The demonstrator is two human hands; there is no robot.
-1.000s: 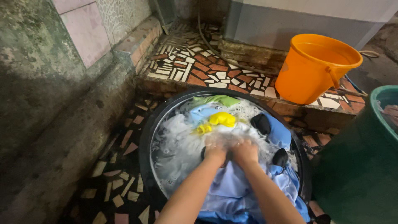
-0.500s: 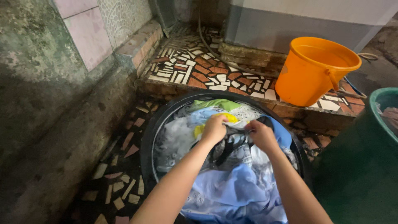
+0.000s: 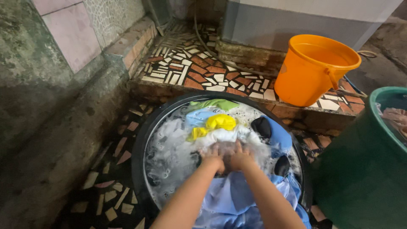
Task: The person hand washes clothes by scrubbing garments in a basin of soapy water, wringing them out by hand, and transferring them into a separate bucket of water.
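Over the black basin (image 3: 142, 140), your left hand (image 3: 212, 157) and right hand (image 3: 241, 157) press side by side, bunching the pale blue garment (image 3: 231, 199) into the suds; scrubbing is underway, with several soaked clothes still unwashed.

The scene was dimly lit from above; glare was seen on the suds in the black basin (image 3: 142, 146), corners were darkened, and edges were bent by wide-angle distortion.

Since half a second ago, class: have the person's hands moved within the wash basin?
Yes. Both the left hand and right hand have pulled back from the yellow cloth toward the person, now pressed together on the light blue garment.
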